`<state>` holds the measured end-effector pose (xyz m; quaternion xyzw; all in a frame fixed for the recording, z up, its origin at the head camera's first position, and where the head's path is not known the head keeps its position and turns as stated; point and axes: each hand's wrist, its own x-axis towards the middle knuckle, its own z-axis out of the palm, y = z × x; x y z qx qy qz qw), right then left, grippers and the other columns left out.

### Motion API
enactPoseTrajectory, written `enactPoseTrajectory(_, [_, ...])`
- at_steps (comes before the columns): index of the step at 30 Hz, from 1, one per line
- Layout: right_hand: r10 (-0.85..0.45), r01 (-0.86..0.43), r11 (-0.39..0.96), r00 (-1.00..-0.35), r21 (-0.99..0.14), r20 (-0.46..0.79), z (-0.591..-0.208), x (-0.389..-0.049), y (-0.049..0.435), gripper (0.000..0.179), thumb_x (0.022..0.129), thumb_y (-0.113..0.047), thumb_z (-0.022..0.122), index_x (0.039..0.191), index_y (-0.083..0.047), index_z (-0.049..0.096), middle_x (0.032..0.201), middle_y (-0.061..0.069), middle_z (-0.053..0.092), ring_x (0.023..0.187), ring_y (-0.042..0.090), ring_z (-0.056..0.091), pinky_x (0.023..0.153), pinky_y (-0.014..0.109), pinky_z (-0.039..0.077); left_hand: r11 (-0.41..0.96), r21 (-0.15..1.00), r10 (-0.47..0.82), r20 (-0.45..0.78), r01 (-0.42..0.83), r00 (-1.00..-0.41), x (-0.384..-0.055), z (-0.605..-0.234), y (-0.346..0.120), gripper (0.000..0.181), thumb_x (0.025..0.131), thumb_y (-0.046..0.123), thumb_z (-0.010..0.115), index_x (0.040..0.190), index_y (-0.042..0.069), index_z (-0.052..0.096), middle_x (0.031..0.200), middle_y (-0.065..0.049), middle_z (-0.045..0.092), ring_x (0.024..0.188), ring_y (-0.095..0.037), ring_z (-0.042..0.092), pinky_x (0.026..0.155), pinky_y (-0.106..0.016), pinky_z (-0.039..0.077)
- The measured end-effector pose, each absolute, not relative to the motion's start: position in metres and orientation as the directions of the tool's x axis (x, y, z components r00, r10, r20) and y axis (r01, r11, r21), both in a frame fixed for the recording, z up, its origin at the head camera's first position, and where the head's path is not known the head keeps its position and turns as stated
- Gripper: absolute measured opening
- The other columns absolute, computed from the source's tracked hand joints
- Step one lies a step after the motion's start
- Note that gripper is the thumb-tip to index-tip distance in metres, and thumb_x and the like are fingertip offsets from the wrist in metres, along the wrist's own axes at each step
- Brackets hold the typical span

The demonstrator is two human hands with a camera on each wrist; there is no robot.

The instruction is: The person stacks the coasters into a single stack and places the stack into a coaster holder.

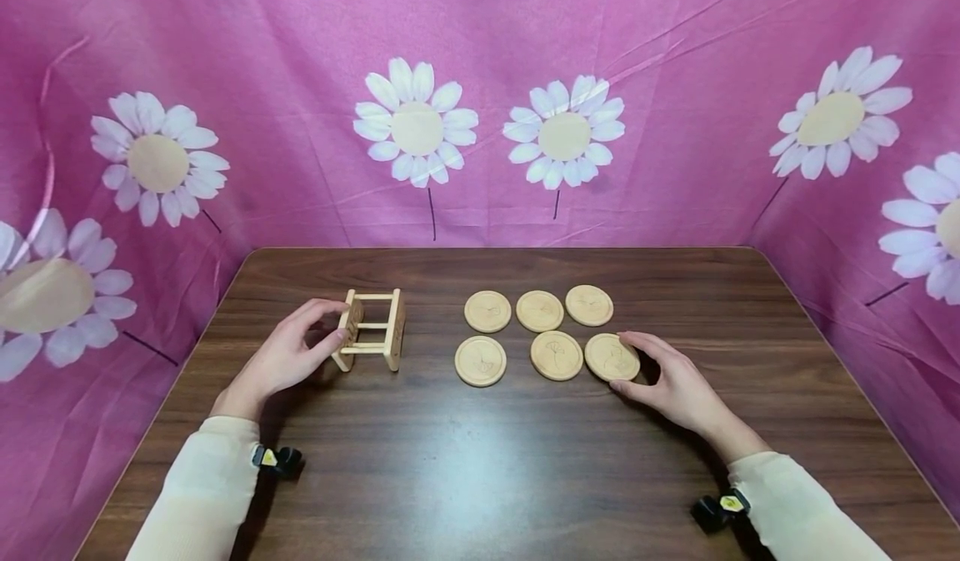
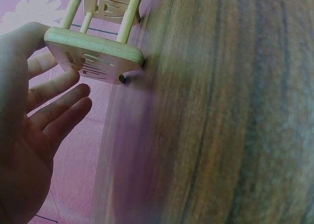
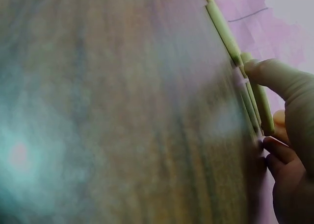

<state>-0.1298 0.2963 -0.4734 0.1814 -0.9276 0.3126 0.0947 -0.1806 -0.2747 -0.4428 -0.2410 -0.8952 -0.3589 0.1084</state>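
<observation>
My right hand pinches the edge of a round wooden coaster, with the thumb on the near side and fingers on the far side. In the right wrist view the held coaster is seen edge-on, just off the tabletop. Several matching coasters with engraved line drawings, such as this coaster, lie flat in two rows to its left. On the left stands a small wooden rack with slotted side panels joined by rods. The left hand holds its left panel, thumb and fingertips against it.
Everything stands on a dark wood-grain table. A pink cloth printed with white daisies hangs behind and along both sides. Small black cameras, including one on the left wrist, are strapped over the pale sleeves.
</observation>
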Motion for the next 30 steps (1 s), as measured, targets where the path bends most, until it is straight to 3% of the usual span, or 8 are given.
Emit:
enactPoseTrajectory(13, [-0.278,-0.418,0.725,-0.905,-0.547,0.322,-0.47,-0.133,0.29,0.068,0.081,-0.013,0.093,0.142,0.001,0.064,0.14,0.023,0.069,0.129,0.044,0.061,0.109,-0.006,0.018,0.615,0.601,0.357,0.365,0.511,-0.86,-0.181,-0.442,-0.275,0.034,0.099,0.002,0.074,0.132,0.002,0.07,0.124,-0.013,0.073,0.102,-0.011,0.067,0.093,-0.016,0.055])
enactPoseTrajectory(30, [-0.305,-0.443,0.702,-0.895,-0.558,0.326,-0.46,-0.138,0.276,0.068,0.081,-0.012,0.094,0.141,0.003,0.065,0.139,0.022,0.071,0.128,0.044,0.064,0.11,-0.005,0.021,0.625,0.597,0.358,0.354,0.503,-0.864,-0.181,-0.443,-0.276,0.037,0.099,0.003,0.074,0.136,0.004,0.069,0.128,-0.013,0.073,0.104,-0.022,0.07,0.096,-0.016,0.053])
